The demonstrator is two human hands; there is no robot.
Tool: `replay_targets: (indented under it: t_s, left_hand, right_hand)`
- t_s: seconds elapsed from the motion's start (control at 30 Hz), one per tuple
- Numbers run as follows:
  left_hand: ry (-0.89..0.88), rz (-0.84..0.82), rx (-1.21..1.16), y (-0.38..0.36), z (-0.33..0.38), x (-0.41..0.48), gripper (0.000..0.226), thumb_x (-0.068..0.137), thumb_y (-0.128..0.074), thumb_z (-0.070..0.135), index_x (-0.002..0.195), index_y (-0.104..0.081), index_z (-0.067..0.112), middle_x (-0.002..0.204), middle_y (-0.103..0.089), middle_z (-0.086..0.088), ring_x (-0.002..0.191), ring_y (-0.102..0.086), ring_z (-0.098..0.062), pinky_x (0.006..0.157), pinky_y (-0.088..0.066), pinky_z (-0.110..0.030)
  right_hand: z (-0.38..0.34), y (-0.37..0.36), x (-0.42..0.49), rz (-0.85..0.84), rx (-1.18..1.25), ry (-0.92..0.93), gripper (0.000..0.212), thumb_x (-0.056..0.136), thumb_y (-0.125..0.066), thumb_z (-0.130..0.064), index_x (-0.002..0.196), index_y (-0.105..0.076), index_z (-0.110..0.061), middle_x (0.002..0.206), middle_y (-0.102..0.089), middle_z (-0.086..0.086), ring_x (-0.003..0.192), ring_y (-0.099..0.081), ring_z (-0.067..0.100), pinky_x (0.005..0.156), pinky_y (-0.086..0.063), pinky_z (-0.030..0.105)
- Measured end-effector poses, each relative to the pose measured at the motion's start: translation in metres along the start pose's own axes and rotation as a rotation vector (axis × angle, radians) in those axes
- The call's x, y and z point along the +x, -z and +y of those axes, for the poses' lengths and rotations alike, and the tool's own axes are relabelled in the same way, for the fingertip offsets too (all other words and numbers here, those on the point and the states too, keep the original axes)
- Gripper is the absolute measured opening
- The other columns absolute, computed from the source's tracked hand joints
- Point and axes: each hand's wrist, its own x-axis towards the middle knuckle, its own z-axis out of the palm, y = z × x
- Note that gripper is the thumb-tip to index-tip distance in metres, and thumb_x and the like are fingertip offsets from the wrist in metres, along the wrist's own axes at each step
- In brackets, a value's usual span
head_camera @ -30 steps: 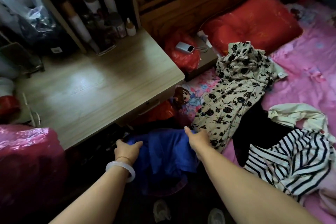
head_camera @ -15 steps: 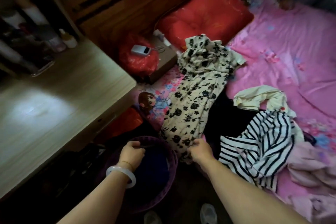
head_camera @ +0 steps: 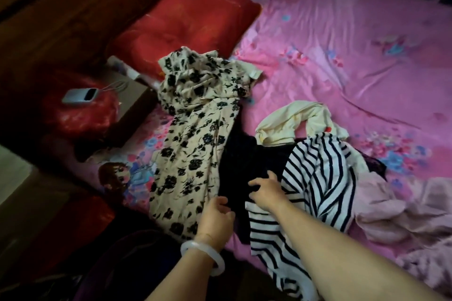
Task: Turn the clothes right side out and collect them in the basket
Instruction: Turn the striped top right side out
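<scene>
Only one view here: wide-angle head cam, looking forward and down at the pink bedsheet [head_camera: 342,56] from pretty close, floral dress [head_camera: 195,142] near centre-left, red pillow [head_camera: 190,14] toward the top left.

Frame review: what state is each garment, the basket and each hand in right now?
Cream dress with black flowers: laid out lengthwise on the bed.
Black garment: crumpled.
Black-and-white striped top: rumpled, beside the black garment.
Pale yellow garment: bunched up.
Dark purple basket: contents too dark to tell.
Left hand: loosely curled, holding nothing.
Right hand: fingers spread on the black garment.
</scene>
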Motion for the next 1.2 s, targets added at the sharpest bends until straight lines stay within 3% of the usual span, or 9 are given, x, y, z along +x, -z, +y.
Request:
replay_targets:
  t_s: [0.1,0.23,0.37,0.57,0.67,0.83,1.0,1.1,1.2]
  left_hand:
    - [-0.027,0.013,0.011,-0.019,-0.006,0.015,0.035,0.090,-0.055,0.006,0.122,-0.050,0.018,0.110,-0.061,0.001,0.092,-0.060,-0.009,0.070,-0.046,-0.018]
    - [-0.009,0.028,-0.014,-0.018,-0.016,0.020,0.034,0.089,-0.055,0.005,0.120,-0.051,0.018,0.108,-0.060,0.001,0.093,-0.060,-0.011,0.074,-0.049,-0.022]
    - [0.075,0.051,-0.092,-0.010,-0.019,0.012,0.036,0.088,-0.054,-0.002,0.123,-0.054,0.006,0.104,-0.063,-0.004,0.097,-0.063,-0.021,0.091,-0.052,-0.038]
    - [0.165,-0.047,-0.280,-0.012,0.020,-0.018,0.038,0.093,-0.057,0.012,0.129,-0.048,0.003,0.113,-0.060,-0.014,0.091,-0.064,-0.025,0.066,-0.054,-0.029]
    - [0.342,-0.192,-0.601,-0.013,0.058,-0.047,0.060,0.091,-0.056,0.044,0.139,-0.040,0.011,0.135,-0.048,-0.022,0.115,-0.055,-0.038,0.087,-0.053,-0.047]
    - [0.322,-0.268,-0.797,-0.019,0.085,-0.068,0.068,0.092,-0.053,0.047,0.145,-0.032,0.010,0.142,-0.042,-0.026,0.127,-0.046,-0.040,0.097,-0.044,-0.054]
    - [0.229,-0.165,-0.600,-0.023,0.070,-0.067,0.034,0.094,-0.055,0.014,0.127,-0.053,0.005,0.114,-0.065,-0.017,0.100,-0.064,-0.029,0.089,-0.050,-0.044]
    - [0.247,-0.155,-0.530,-0.030,0.054,-0.064,0.024,0.096,-0.052,0.009,0.119,-0.056,0.007,0.108,-0.068,-0.017,0.097,-0.065,-0.030,0.090,-0.049,-0.041]
    - [0.237,-0.135,-0.482,-0.038,0.049,-0.065,0.029,0.095,-0.053,0.006,0.123,-0.055,0.005,0.106,-0.068,-0.017,0.101,-0.064,-0.031,0.089,-0.049,-0.040]
  right_hand:
    - [0.000,-0.004,0.030,-0.078,-0.149,0.038,0.041,0.088,-0.061,-0.035,0.129,-0.058,-0.034,0.161,0.007,-0.001,0.145,-0.006,0.032,0.116,-0.023,0.044]
    - [0.004,-0.009,0.037,-0.117,-0.162,0.014,0.054,0.088,-0.063,-0.036,0.133,-0.051,-0.009,0.137,-0.047,0.008,0.125,-0.046,0.027,0.103,-0.042,0.039]
    - [0.022,0.004,0.018,-0.033,0.483,-0.061,0.006,0.084,-0.071,-0.016,0.078,-0.070,-0.015,0.084,-0.067,0.002,0.085,-0.064,0.017,0.081,-0.049,0.027]
    - [0.014,0.040,-0.035,-0.045,1.569,-0.172,0.012,0.089,-0.059,0.002,0.098,-0.064,-0.004,0.105,-0.068,0.018,0.094,-0.065,0.028,0.089,-0.052,0.041]
    - [-0.015,0.069,-0.080,-0.137,1.779,0.061,0.014,0.089,-0.053,0.006,0.094,-0.062,-0.003,0.093,-0.069,0.017,0.084,-0.068,0.025,0.074,-0.056,0.032]
    - [-0.010,0.064,-0.105,0.114,1.117,0.183,0.019,0.090,-0.056,0.003,0.095,-0.066,-0.012,0.105,-0.065,0.006,0.099,-0.062,0.016,0.089,-0.046,0.022]
    - [0.087,0.037,-0.072,0.504,0.233,-0.362,0.031,0.082,-0.058,-0.020,0.106,-0.068,-0.037,0.152,-0.024,0.012,0.138,-0.029,0.030,0.108,-0.032,0.034]
    - [0.136,0.038,-0.049,0.236,0.368,-0.410,0.033,0.077,-0.064,-0.025,0.110,-0.068,-0.024,0.129,-0.054,0.011,0.114,-0.053,0.026,0.101,-0.044,0.034]
    - [0.136,0.054,-0.044,0.235,1.046,-0.317,0.029,0.081,-0.069,-0.011,0.111,-0.069,-0.010,0.108,-0.067,0.003,0.096,-0.061,0.020,0.091,-0.046,0.031]
